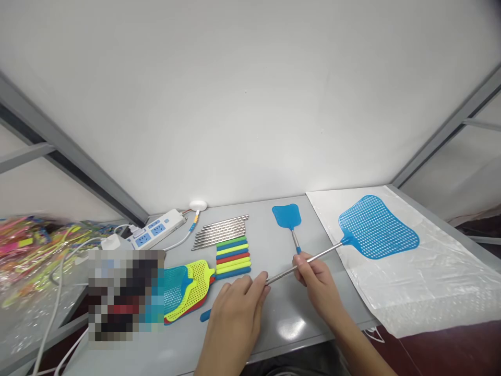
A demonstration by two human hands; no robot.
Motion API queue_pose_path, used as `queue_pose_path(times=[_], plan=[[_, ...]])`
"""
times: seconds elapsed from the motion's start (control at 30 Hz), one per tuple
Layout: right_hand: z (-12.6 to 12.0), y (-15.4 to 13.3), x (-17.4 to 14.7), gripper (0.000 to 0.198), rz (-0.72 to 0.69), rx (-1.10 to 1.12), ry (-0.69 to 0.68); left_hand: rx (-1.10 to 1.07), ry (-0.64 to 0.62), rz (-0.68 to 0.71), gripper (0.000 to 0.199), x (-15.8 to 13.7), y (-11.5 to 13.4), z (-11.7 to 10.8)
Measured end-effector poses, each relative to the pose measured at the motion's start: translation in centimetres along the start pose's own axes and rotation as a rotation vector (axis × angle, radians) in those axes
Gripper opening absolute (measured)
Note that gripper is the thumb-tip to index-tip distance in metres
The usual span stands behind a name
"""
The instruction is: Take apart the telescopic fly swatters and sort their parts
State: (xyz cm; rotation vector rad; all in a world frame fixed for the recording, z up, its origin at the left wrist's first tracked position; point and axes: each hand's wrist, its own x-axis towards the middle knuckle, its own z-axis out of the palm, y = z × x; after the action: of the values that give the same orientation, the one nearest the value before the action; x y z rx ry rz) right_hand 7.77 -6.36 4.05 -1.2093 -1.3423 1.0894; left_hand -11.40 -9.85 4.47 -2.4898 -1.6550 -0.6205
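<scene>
A blue fly swatter with a perforated head (378, 227) and a thin metal rod (324, 253) reaches across both hands, its head up at the right. My left hand (237, 318) is closed around the rod's near end. My right hand (315, 279) pinches the rod midway, thumb on top. A blue handle end (205, 315) pokes out left of my left hand; whether it joins this rod is hidden. Another blue fly swatter (287, 215) lies just beyond my right hand, its short handle partly covered by the fingers.
Metal rods (221, 231) and several coloured handles (234, 258) lie in rows. Swatter heads (198, 290) are stacked to their left, beside a pixelated patch. A power strip (158, 228) with cables stands behind. A white plastic bag (426, 295) covers the right side; bagged colourful items (35, 261) are far left.
</scene>
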Motion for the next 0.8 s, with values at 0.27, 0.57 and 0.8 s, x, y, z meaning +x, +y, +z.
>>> queue_pose_path(times=[0.27,0.57,0.8], plan=[[-0.8,-0.4,-0.1,0.05,0.012,-0.078,-0.145,0.001,-0.051,0.039,0.031,0.9,0.2,-0.6],[-7.4,0.1,2.1,0.05,-0.09,0.106,0.189,-0.014,-0.184,0.025,0.033,1.7,-2.0,-2.5],[-7.5,-0.6,3.2,0.046,-0.093,0.276,0.299,-0.004,-0.139,0.018,0.033,2.4,-1.3,-2.0]])
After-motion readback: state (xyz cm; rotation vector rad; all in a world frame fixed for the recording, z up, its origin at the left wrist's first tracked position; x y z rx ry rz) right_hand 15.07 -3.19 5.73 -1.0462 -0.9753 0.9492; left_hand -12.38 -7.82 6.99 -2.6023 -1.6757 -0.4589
